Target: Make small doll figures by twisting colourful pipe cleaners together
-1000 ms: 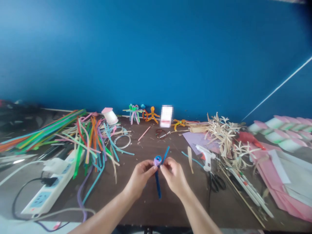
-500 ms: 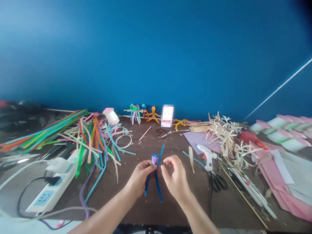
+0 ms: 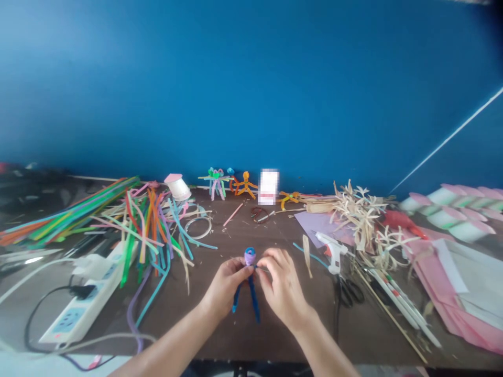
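A small pipe cleaner figure [image 3: 250,256] is held over the table between my hands. Its rounded head is wrapped in purple with blue on top, and two dark blue legs [image 3: 254,301] hang below. My left hand [image 3: 232,280] pinches the figure just under the head, between thumb and fingers. Close on the other side, my right hand [image 3: 281,280] has its fingertips closed at the figure's side, on the blue pipe cleaner strand there. Most of that strand is hidden by the fingers.
Coloured pipe cleaners [image 3: 153,225] lie heaped at the left near a power strip [image 3: 84,301]. Finished-looking pipe cleaner figures [image 3: 246,184] stand along the wall. To the right are a glue gun [image 3: 334,251], black scissors [image 3: 349,291], dried-leaf shapes [image 3: 359,214] and pink paper [image 3: 444,293].
My right hand has moved left to the figure and its fingers have closed on the blue strand. That strand, which stood up beside the head, no longer shows upright.
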`<control>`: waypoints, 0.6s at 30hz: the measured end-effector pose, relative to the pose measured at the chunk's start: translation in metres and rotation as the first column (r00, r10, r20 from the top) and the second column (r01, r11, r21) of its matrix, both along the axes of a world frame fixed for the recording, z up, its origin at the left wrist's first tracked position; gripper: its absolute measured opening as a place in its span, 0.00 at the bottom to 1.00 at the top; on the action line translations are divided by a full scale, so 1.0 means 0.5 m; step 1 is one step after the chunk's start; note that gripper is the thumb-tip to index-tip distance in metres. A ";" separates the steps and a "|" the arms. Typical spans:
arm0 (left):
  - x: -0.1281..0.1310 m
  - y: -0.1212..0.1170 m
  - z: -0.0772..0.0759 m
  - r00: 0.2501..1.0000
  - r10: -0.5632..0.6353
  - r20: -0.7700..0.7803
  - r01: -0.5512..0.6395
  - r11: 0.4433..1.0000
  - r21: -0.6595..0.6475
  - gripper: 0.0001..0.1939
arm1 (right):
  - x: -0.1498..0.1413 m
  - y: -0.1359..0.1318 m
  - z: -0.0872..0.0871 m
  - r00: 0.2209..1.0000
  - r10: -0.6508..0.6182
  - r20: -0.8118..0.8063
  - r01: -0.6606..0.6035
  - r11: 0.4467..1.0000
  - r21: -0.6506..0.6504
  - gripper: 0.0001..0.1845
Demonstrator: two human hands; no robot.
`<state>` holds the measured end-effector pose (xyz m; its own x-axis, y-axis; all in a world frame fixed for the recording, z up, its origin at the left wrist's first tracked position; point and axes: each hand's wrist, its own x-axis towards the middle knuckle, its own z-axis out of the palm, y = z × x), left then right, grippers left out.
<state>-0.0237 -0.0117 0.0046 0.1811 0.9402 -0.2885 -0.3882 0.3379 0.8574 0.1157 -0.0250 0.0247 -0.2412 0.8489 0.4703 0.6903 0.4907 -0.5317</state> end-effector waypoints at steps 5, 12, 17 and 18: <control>0.004 -0.003 -0.009 0.997 0.053 -0.052 -0.047 0.992 0.119 0.08 | -0.003 0.001 -0.009 0.949 -0.066 -0.307 -0.036 0.949 -0.314 0.05; 0.005 -0.009 -0.019 0.959 0.155 -0.239 -0.079 0.951 0.299 0.07 | -0.010 0.010 -0.021 0.669 -0.300 -0.680 -0.331 0.699 -0.634 0.11; 0.009 -0.009 -0.020 0.964 0.165 -0.209 -0.117 0.968 0.222 0.09 | -0.015 0.008 -0.029 0.554 -0.381 -0.740 -0.468 0.593 -0.656 0.15; 0.010 -0.008 -0.020 0.973 0.147 -0.176 -0.115 0.976 0.184 0.09 | -0.015 0.007 -0.030 0.548 -0.383 -0.744 -0.479 0.585 -0.654 0.15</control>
<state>-0.0188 -0.0156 -0.0053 0.0113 0.9904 -0.1375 -0.2463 0.1360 0.9596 0.1084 -0.0216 0.0098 -0.2161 0.9254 -0.3112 -0.2212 -0.3569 -0.9076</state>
